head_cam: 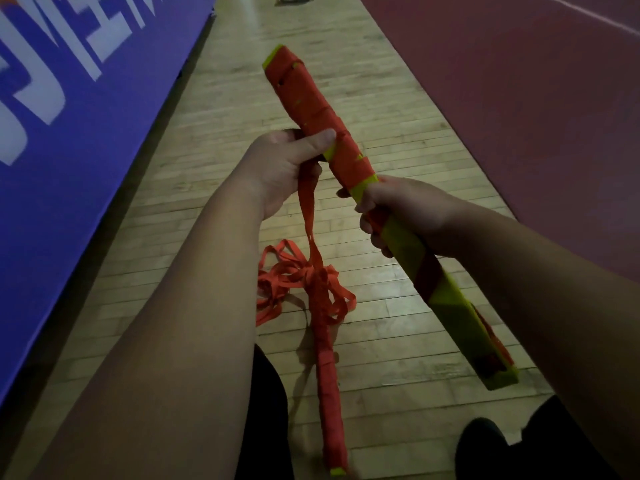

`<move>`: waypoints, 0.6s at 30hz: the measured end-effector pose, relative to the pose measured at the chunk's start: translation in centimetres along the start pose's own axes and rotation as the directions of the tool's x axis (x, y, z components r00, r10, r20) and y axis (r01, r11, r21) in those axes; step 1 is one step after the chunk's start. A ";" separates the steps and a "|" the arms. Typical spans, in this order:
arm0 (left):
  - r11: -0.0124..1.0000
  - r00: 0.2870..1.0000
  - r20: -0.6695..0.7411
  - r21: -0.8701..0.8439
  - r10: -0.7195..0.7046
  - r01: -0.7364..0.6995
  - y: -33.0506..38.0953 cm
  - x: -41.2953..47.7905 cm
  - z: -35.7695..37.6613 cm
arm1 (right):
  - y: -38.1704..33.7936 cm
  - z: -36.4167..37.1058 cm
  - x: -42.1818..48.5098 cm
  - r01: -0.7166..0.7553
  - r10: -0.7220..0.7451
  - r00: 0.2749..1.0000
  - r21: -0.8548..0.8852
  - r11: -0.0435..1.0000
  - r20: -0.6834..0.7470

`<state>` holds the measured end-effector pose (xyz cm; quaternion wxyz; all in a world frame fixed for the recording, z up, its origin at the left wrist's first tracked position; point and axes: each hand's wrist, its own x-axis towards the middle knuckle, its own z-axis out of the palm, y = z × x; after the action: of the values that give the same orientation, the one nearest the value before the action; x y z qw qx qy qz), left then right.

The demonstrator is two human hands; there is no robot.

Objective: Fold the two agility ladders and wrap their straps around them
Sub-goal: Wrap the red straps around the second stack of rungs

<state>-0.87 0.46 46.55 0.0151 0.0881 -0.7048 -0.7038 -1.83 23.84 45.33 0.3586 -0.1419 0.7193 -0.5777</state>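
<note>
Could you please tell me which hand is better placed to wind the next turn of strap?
Probably left. The left hand holds the loose orange strap right beside the wrapped part of the folded ladder, while the right hand grips its bare yellow section, steadying it.

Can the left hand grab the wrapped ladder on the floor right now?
Probably not yet. The left hand is busy gripping the red strap against the held ladder. The floor ladder lies mostly uncovered below, so letting go first should work.
</note>
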 end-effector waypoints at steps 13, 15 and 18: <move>0.905 0.967 -0.192 0.358 -0.170 0.230 -1.7 -0.6 3.9 | 4.3 2.2 2.4 -0.096 -0.204 0.883 -0.588 0.803 -0.423; 0.908 0.946 -0.296 0.348 -0.129 0.233 -2.3 -0.2 4.1 | 4.1 2.5 2.5 -0.087 -0.214 0.885 -0.601 0.795 -0.412; 0.950 0.933 -0.320 0.205 -0.165 0.238 -2.4 0.5 3.7 | 3.1 2.6 2.4 -0.087 -0.151 0.917 -0.555 0.827 -0.369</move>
<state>-1.63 4.10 44.12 0.0383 0.2670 -0.7613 -0.5897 -1.11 21.30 41.43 0.1373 -0.1328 0.9118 -0.3636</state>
